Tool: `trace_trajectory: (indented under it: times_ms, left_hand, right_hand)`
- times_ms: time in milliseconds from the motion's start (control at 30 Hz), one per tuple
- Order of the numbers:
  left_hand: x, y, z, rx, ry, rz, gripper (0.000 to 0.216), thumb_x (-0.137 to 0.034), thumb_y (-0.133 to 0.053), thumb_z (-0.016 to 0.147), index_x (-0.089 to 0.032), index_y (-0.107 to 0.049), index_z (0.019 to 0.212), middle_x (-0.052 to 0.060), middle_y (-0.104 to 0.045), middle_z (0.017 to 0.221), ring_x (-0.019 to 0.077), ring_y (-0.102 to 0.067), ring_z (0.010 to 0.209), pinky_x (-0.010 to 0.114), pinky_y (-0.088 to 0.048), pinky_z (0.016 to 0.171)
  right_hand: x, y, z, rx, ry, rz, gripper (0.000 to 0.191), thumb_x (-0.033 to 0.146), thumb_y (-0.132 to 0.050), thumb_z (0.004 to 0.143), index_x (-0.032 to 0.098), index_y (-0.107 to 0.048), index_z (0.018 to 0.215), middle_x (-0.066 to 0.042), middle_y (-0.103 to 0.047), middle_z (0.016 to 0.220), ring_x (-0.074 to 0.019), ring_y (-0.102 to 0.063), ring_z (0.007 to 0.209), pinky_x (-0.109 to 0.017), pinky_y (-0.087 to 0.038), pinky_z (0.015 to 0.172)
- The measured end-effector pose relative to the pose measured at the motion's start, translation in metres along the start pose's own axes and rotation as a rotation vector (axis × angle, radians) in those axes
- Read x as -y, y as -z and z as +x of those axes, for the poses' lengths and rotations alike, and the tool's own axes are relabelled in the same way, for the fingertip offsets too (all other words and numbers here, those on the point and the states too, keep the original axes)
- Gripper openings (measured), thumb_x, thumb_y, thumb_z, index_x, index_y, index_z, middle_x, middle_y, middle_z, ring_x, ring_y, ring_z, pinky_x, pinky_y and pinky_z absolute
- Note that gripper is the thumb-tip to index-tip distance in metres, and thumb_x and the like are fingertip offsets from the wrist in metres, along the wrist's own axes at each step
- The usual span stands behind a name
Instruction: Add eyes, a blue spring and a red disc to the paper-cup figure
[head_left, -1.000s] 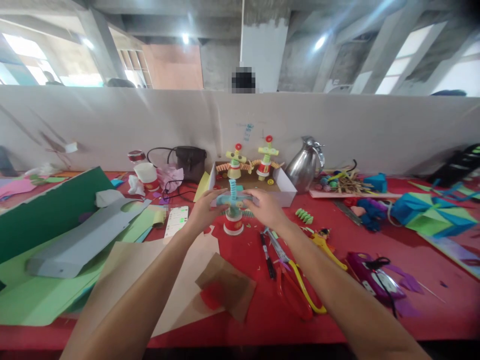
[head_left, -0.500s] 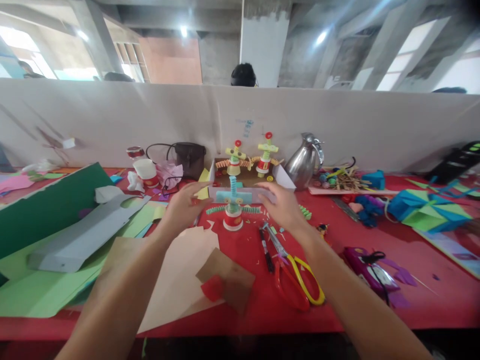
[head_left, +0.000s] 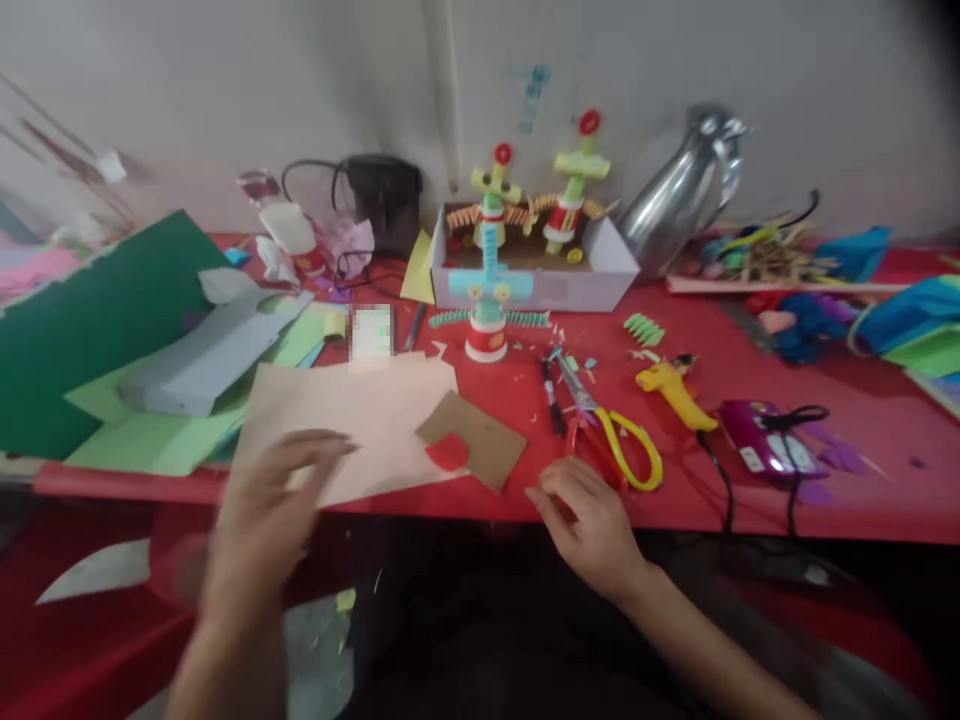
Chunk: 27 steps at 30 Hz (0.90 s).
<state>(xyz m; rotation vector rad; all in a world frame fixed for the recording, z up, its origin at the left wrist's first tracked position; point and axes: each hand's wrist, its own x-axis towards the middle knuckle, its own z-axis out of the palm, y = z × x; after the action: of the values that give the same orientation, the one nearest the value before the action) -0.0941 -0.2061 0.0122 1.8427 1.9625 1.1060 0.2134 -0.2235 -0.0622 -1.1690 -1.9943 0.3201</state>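
My left hand (head_left: 274, 500), blurred by motion, hovers over the near edge of a cream paper sheet (head_left: 337, 400), fingers stretched and holding nothing. My right hand (head_left: 589, 520) is at the table's front edge beside the red and yellow scissors handles (head_left: 637, 455), its fingers loosely curled and a gap showing by the thumb. Beyond both hands stands a paper-cup figure (head_left: 487, 335) with a light blue crosspiece, round eyes and green folded-paper arms. A brown cardboard piece (head_left: 495, 440) and a red paper scrap (head_left: 448, 453) lie between the hands.
Behind the figure, a white box (head_left: 532, 292) holds two similar yellow-green figures (head_left: 585, 170). At right lie a yellow glue gun (head_left: 679, 395) and a purple device (head_left: 772, 440) with cords. A steel jug (head_left: 682, 190) stands behind. Green card (head_left: 97, 330) leans at left.
Both hands have left the blue figure and drawn back to the table's front edge. The figure stands by itself. My view has tilted down, bringing the glue gun into sight.
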Motion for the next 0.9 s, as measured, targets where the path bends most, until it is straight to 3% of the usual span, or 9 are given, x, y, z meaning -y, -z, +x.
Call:
trace_trajectory:
  times_ms: [67, 133, 233, 367, 467, 567, 667, 767, 900]
  left_hand:
    - [-0.003, -0.036, -0.015, 0.163, -0.077, 0.028, 0.024, -0.039, -0.059, 0.089, -0.023, -0.077, 0.090, 0.005, -0.075, 0.100, 0.0225, -0.067, 0.098, 0.037, -0.052, 0.092]
    - [-0.008, -0.065, -0.020, 0.184, -0.163, 0.126, 0.022, -0.033, -0.058, 0.090, -0.021, -0.076, 0.097, 0.008, -0.073, 0.104, 0.0251, -0.063, 0.102, 0.041, -0.049, 0.095]
    - [-0.011, -0.089, -0.016, 0.206, -0.197, 0.264, 0.025, -0.030, -0.064, 0.087, -0.017, -0.071, 0.107, 0.013, -0.068, 0.107, 0.0301, -0.058, 0.106, 0.046, -0.046, 0.095]
    - [-0.006, -0.097, -0.015, 0.226, -0.166, 0.264, 0.017, -0.021, -0.069, 0.080, -0.016, -0.067, 0.097, 0.012, -0.066, 0.103, 0.0298, -0.056, 0.101, 0.044, -0.046, 0.089]
    - [-0.006, -0.093, -0.017, 0.217, -0.103, 0.121, 0.004, -0.019, -0.067, 0.082, -0.019, -0.064, 0.085, 0.007, -0.067, 0.094, 0.0248, -0.057, 0.094, 0.039, -0.046, 0.086]
    - [-0.015, -0.085, -0.013, 0.170, 0.037, -0.052, 0.006, -0.027, -0.066, 0.085, -0.021, -0.065, 0.081, 0.002, -0.067, 0.084, 0.0191, -0.057, 0.081, 0.032, -0.046, 0.076]
    - [-0.028, -0.084, -0.003, 0.216, 0.094, -0.148, 0.011, -0.031, -0.062, 0.087, -0.022, -0.067, 0.085, -0.001, -0.067, 0.079, 0.0150, -0.053, 0.069, 0.028, -0.044, 0.067]
    - [-0.034, -0.098, 0.003, 0.330, 0.029, -0.152, 0.014, -0.026, -0.059, 0.088, -0.022, -0.068, 0.098, 0.000, -0.067, 0.080, 0.0148, -0.056, 0.069, 0.028, -0.045, 0.067]
    - [-0.031, -0.116, 0.003, 0.359, 0.025, -0.158, 0.030, -0.022, -0.058, 0.087, -0.023, -0.066, 0.116, 0.002, -0.069, 0.090, 0.0159, -0.060, 0.075, 0.029, -0.047, 0.072]
  right_hand:
    - [0.000, -0.010, -0.003, 0.082, 0.012, -0.057, 0.013, 0.022, -0.055, 0.097, 0.017, -0.063, 0.107, -0.008, -0.070, 0.104, -0.0242, -0.059, 0.105, -0.042, -0.049, 0.094]
    - [0.000, -0.017, 0.001, 0.154, 0.016, -0.139, 0.029, 0.026, -0.055, 0.097, 0.016, -0.060, 0.124, -0.011, -0.068, 0.120, -0.0280, -0.055, 0.117, -0.047, -0.046, 0.101]
    - [0.002, -0.021, 0.012, 0.198, -0.007, -0.218, 0.040, 0.036, -0.058, 0.096, 0.014, -0.059, 0.129, -0.012, -0.066, 0.126, -0.0303, -0.054, 0.119, -0.050, -0.047, 0.100]
    - [0.003, -0.024, 0.021, 0.219, -0.006, -0.262, 0.038, 0.038, -0.059, 0.095, 0.016, -0.063, 0.125, -0.011, -0.067, 0.124, -0.0297, -0.055, 0.118, -0.050, -0.047, 0.100]
    - [0.001, -0.024, 0.023, 0.210, 0.012, -0.263, 0.030, 0.032, -0.057, 0.096, 0.016, -0.067, 0.119, -0.010, -0.068, 0.123, -0.0294, -0.055, 0.119, -0.049, -0.047, 0.101]
    - [-0.001, -0.025, 0.025, 0.195, 0.031, -0.246, 0.026, 0.029, -0.056, 0.096, 0.016, -0.069, 0.114, -0.011, -0.068, 0.122, -0.0292, -0.056, 0.119, -0.049, -0.048, 0.101]
    - [-0.001, -0.025, 0.026, 0.174, 0.048, -0.233, 0.023, 0.027, -0.056, 0.097, 0.015, -0.070, 0.111, -0.011, -0.069, 0.120, -0.0295, -0.056, 0.117, -0.049, -0.049, 0.099]
    - [-0.001, -0.024, 0.024, 0.145, 0.035, -0.205, 0.021, 0.026, -0.059, 0.095, 0.015, -0.068, 0.111, -0.011, -0.069, 0.117, -0.0289, -0.057, 0.114, -0.048, -0.049, 0.098]
    - [-0.004, -0.015, 0.020, -0.005, -0.002, -0.109, 0.009, 0.021, -0.060, 0.095, 0.016, -0.066, 0.090, -0.007, -0.070, 0.095, -0.0221, -0.060, 0.099, -0.040, -0.050, 0.093]
